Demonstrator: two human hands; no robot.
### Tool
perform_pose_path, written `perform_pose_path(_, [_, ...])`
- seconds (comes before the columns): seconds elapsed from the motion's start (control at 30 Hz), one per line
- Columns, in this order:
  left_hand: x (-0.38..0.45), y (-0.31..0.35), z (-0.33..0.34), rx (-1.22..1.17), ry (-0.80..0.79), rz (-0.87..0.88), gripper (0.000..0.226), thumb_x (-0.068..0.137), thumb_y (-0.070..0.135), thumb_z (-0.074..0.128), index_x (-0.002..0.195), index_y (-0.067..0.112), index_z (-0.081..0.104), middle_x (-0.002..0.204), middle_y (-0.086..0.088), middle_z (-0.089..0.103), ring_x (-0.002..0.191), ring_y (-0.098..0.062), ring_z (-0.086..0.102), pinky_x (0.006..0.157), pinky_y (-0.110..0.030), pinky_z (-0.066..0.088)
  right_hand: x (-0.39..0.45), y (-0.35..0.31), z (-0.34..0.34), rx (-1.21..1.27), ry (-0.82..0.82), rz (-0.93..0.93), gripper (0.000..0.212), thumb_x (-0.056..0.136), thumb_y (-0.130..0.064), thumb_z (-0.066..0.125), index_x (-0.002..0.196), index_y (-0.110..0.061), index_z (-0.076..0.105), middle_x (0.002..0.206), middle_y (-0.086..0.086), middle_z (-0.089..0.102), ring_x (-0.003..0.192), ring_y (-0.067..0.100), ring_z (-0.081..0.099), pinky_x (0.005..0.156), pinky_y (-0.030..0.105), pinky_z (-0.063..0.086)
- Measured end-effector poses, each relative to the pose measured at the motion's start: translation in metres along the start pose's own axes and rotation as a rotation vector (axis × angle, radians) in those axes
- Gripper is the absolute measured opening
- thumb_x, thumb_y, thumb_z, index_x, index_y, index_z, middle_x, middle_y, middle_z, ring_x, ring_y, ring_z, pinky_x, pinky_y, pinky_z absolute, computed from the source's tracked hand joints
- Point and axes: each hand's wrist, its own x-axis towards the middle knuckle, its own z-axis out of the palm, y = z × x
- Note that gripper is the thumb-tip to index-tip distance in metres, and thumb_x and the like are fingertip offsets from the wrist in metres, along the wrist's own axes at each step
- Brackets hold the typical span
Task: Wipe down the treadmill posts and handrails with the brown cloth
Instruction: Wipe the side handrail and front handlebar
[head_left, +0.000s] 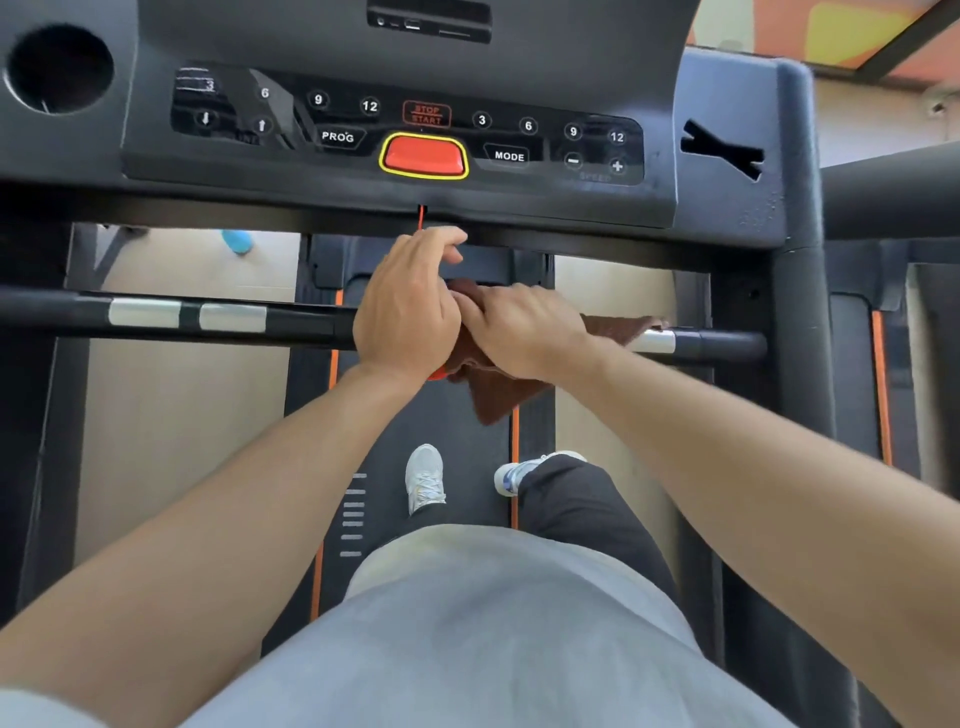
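The brown cloth (501, 397) is draped over the middle of the black front handrail (291, 325), with one corner hanging below the bar and another part lying along it to the right. My right hand (524, 327) lies on the cloth, and its fingers curl over cloth and bar. Just to its left, touching it, my left hand (405, 306) sits over the bar; its curled fingers pinch the red safety cord (421, 215) that hangs from the console. An orange clip (439, 372) peeks out under that hand. The right post (795, 322) stands dark at the bar's end.
The console (519, 192) with its red stop button (423, 157) overhangs the bar closely. A cup holder (60, 67) is at the top left. Silver grip sensors (187, 315) sit on the rail. My feet stand on the belt (467, 431). Another treadmill (878, 374) is to the right.
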Motion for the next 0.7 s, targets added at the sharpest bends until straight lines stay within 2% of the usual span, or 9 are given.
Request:
perform_pose_path(0.1, [0.001,0.000,-0.001,0.021,-0.004,0.001,0.047,0.088,0.000,0.040,0.128,0.015,0.060,0.108,0.003,0.068,0.102,-0.018,0.063,0.089,-0.034,0.050,-0.014,0.005,0.005,0.091,0.105,0.056,0.049,0.107,-0.061,0.024,0.135,-0.034,0.053,0.100,0.004,0.074,0.090,0.035,0.070,0.071,0.042,0.050])
perform_pose_path(0.2, [0.000,-0.001,0.000,0.047,0.008,0.015,0.050,0.083,-0.005,0.043,0.125,0.015,0.062,0.104,0.003,0.069,0.095,-0.020,0.059,0.085,-0.031,0.043,-0.040,0.044,0.005,0.085,0.070,0.136,0.050,0.105,-0.063,0.029,0.134,-0.035,0.059,0.112,0.005,0.075,0.101,0.037,0.069,0.079,0.042,0.048])
perform_pose_path(0.27, [0.000,-0.001,0.001,0.055,0.006,0.018,0.054,0.079,-0.009,0.043,0.124,0.015,0.062,0.104,0.003,0.069,0.092,-0.020,0.057,0.083,-0.027,0.038,-0.064,0.081,0.004,0.054,0.088,0.268,0.049,0.106,-0.061,0.030,0.131,-0.037,0.064,0.114,0.010,0.075,0.104,0.039,0.068,0.084,0.042,0.048])
perform_pose_path(0.37, [-0.001,0.000,0.002,0.079,-0.007,0.022,0.060,0.075,-0.014,0.043,0.124,0.016,0.062,0.105,0.003,0.068,0.092,-0.021,0.055,0.080,-0.021,0.034,-0.081,0.100,0.012,-0.025,0.197,0.477,0.062,0.104,-0.053,0.025,0.108,-0.021,0.077,0.096,0.016,0.076,0.092,0.041,0.068,0.082,0.042,0.052])
perform_pose_path(0.43, [-0.002,0.001,0.002,0.093,-0.009,0.028,0.063,0.074,-0.014,0.042,0.126,0.017,0.062,0.107,0.002,0.066,0.095,-0.021,0.053,0.082,-0.018,0.031,-0.069,0.081,0.020,-0.004,0.266,0.551,0.061,0.099,-0.048,0.027,0.091,-0.014,0.078,0.088,0.017,0.075,0.085,0.041,0.068,0.078,0.040,0.050])
perform_pose_path(0.53, [-0.002,0.002,0.001,0.084,-0.005,0.046,0.065,0.072,-0.013,0.041,0.127,0.015,0.061,0.111,0.002,0.066,0.104,-0.022,0.053,0.090,-0.023,0.036,-0.036,0.025,0.031,0.025,0.377,0.437,0.046,0.098,-0.041,0.038,0.081,-0.017,0.073,0.079,0.006,0.075,0.076,0.033,0.071,0.072,0.038,0.047])
perform_pose_path(0.6, [0.000,0.001,-0.001,0.060,0.027,0.082,0.061,0.070,-0.012,0.042,0.123,0.010,0.063,0.111,0.000,0.067,0.109,-0.024,0.055,0.099,-0.029,0.039,-0.017,-0.006,0.037,0.037,0.426,0.353,0.041,0.100,-0.040,0.040,0.081,-0.021,0.072,0.075,0.000,0.073,0.071,0.027,0.070,0.070,0.039,0.045])
perform_pose_path(0.7, [-0.001,0.000,-0.003,0.047,0.071,0.082,0.050,0.073,-0.008,0.044,0.116,0.008,0.065,0.115,-0.005,0.066,0.115,-0.028,0.057,0.105,-0.042,0.041,-0.009,-0.014,0.042,0.060,0.520,0.265,0.041,0.103,-0.037,0.043,0.075,-0.020,0.067,0.067,-0.001,0.068,0.061,0.027,0.066,0.063,0.041,0.044])
